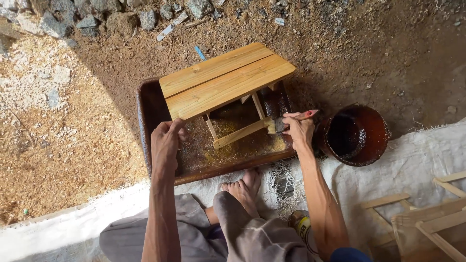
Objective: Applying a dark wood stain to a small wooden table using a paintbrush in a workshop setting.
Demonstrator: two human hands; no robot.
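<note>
Nearest the camera, the person sits on a pale woven sheet (pixel 417 145) with bare feet (pixel 242 187) drawn up against the edge of a shallow brown tray (pixel 145 111). A small capped bottle (pixel 302 224) lies by the right forearm, and bare wooden frames (pixel 427 218) wait at the lower right.

The left hand (pixel 165 140) is clamped on the near left corner of a small wooden stool (pixel 223 80), fingers curled under the slatted top to steady it where it stands in the tray. The right hand (pixel 298 128) is closed around the red handle of a paintbrush (pixel 286 121), whose bristles press against the lower crossbar (pixel 240 134) between the legs.

The step in hand looks like coating the underframe with dark finish; the top still shows pale, dry-looking wood, so the work seems early. The next move probably calls for a reload from the dark pot (pixel 354 136) just beside the right hand, then a turn of the stool to reach the far legs without dripping.

Beyond lie sawdust, bare earth and grey stones (pixel 53 22).
</note>
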